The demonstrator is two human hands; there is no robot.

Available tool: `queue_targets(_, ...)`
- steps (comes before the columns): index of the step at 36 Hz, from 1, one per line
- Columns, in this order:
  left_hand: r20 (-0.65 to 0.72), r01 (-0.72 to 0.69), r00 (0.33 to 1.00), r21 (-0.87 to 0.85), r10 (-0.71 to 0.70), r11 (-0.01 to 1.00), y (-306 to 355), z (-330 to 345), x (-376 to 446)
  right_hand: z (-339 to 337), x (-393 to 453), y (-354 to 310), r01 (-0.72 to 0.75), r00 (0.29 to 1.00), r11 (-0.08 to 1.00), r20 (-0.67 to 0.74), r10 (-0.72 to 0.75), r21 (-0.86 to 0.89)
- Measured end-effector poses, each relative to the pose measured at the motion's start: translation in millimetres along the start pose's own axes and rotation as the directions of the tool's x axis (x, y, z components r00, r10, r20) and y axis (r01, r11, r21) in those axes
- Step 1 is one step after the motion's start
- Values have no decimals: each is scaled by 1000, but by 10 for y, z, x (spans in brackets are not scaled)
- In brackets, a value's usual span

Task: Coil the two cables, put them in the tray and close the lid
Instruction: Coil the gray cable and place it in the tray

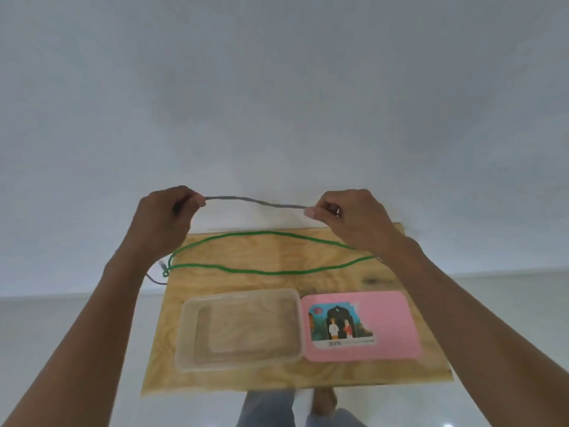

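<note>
Grey cable [255,202], plywood board [308,291], white wall [277,87]

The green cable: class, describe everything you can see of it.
The green cable is thin and looks braided. It lies loose, uncoiled, in one long flat loop across the far part of the wooden board, bunching at the board's left edge. Neither hand grips it; its right end passes behind the right forearm.
</note>
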State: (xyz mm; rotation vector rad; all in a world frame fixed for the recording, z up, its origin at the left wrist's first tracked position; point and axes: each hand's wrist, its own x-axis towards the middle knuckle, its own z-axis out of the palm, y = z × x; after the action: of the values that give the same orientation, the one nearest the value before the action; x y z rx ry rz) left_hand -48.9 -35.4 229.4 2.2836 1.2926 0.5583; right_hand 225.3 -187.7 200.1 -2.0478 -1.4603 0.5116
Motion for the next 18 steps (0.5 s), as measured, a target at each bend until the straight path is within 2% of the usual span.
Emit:
queue_targets(6, -256, -30, 966, -44, 18, 999, 235, -304, 96, -327, 60, -365, 139, 985, 979, -122, -121, 151)
queue_targets(9, -338, -61, 941, -228, -20, 972, 371, -456, 201, -454, 142, -650, 222, 955, 957, -240, -174, 187)
queue_targets(11, -377, -77, 923, -372, -75, 925, 472, -590, 273, -524, 217, -846, 256, 924, 955, -328, -195, 152)
queue_targets(13, -405, -104, 909, -445, -97, 890, 602, -740, 321, -603, 292, -1043, 284, 889, 953, -400, -221, 104)
queue_targets(18, -411, -180, 905, -601, -108, 779, 893, -1082, 454, -802, 488, -1520, 322, 835, 931, -516, -193, 173)
